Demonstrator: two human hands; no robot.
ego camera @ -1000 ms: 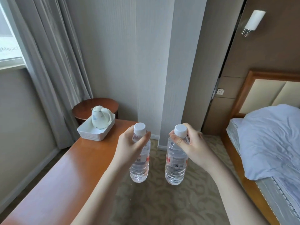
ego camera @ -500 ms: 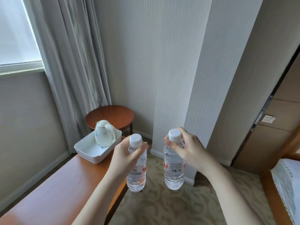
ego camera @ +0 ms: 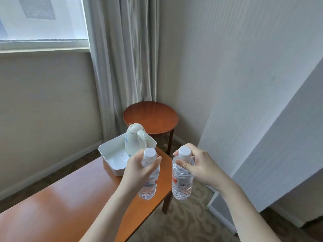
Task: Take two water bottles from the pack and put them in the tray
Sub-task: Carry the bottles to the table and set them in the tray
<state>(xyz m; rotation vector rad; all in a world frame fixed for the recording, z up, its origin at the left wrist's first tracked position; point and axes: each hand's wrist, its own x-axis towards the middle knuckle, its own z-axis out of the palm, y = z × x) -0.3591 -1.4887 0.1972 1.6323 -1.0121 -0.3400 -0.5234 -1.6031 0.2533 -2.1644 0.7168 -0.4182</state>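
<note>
A hotel-like room: curtained window [ego camera: 43, 20], kettle [ego camera: 135, 143] in tray [ego camera: 111, 154].

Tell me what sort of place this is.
Probably a hotel room: a kettle stands in a white tray on a wooden desk, with a round side table and curtains by the window.

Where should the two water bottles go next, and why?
Probably forward and down into the white tray. The left hand and right hand each hold a bottle up by the neck, short of it, and bare floor shows beside the kettle.
</note>
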